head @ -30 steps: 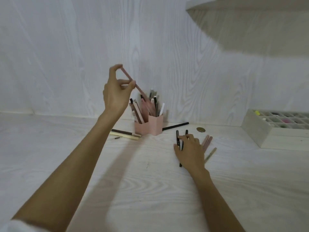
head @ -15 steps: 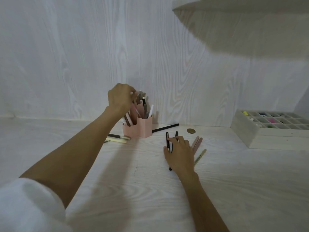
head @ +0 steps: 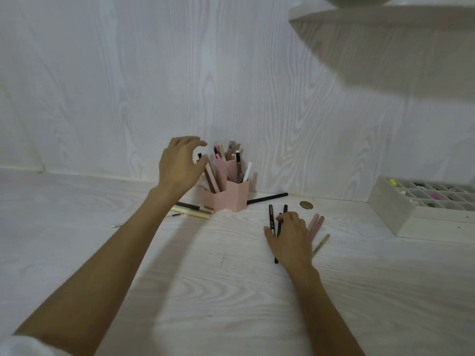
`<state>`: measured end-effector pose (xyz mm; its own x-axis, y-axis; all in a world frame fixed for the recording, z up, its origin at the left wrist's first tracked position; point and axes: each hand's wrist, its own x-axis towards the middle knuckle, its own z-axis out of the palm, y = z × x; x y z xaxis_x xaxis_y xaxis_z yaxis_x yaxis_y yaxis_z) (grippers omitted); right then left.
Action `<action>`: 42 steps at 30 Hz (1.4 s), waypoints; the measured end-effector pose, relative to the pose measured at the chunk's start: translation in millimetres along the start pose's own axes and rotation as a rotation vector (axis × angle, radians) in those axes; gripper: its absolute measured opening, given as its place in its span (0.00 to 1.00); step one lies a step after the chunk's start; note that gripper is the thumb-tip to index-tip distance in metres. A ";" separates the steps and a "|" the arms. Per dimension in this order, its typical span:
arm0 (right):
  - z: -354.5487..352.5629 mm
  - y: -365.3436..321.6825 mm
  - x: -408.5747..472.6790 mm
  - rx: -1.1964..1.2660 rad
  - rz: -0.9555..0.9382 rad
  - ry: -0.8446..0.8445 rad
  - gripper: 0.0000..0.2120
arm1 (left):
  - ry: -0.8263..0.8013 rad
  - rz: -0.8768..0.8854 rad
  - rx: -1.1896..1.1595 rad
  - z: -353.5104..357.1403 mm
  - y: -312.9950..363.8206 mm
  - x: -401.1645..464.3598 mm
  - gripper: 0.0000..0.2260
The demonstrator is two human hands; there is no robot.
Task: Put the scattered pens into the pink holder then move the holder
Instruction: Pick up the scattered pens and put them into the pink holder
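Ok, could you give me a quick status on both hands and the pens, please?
Left hand open, empty, beside pink holder. Right hand pinching black pen on desk. Loose pens either side; nothing blocking.

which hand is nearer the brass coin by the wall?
Right. The right hand rests on the black pens just in front of the coin; the left hand is up beside the pink holder, farther left.
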<state>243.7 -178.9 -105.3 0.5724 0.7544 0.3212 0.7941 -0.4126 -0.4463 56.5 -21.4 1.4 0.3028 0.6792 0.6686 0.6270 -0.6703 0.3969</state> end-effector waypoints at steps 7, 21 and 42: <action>-1.0 -4.1 -2.6 -0.200 -0.035 0.090 0.13 | -0.027 -0.332 0.016 -16.7 -70.6 -105.3 0.12; -11.4 -34.2 9.2 -0.372 0.054 -0.007 0.16 | -0.139 -0.426 -0.009 -19.8 -98.9 -110.7 0.07; -123.9 -99.7 53.2 0.520 -0.236 0.168 0.02 | -0.116 -0.451 -0.070 -21.2 -95.3 -114.5 0.09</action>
<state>220.3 -160.9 59.8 0.4510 0.6869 0.5699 0.7237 0.0923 -0.6839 -53.2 -41.6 -99.6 0.0921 0.9337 0.3460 0.6655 -0.3162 0.6761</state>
